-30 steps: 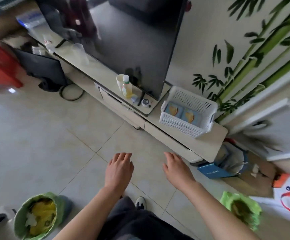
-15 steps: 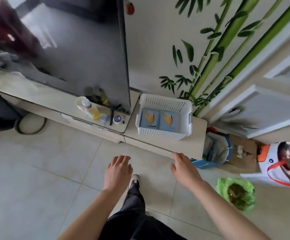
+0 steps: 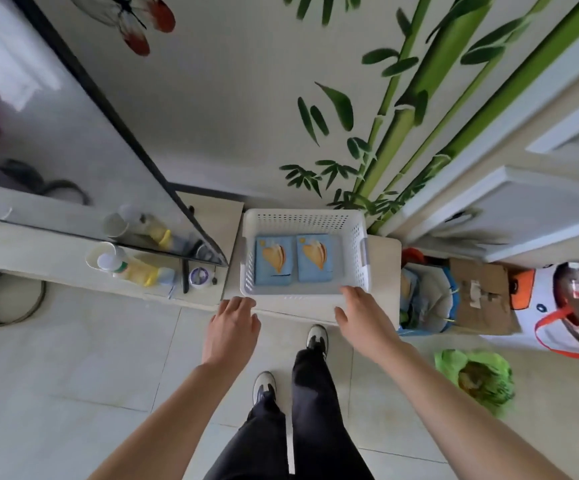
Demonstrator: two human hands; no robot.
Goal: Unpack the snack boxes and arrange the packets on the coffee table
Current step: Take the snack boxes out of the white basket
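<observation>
Open basket top; television edge close left.

print on the two blue snack boxes: too small to read | left hand fingertips: curled under, contact with the white basket cannot be told | television: cut off by the left and top edges | bottle label: blurred | bag near the bench's right end: cut off at the right edge

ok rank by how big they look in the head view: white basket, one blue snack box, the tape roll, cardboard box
1. white basket
2. cardboard box
3. blue snack box; its twin looks alike
4. tape roll
</observation>
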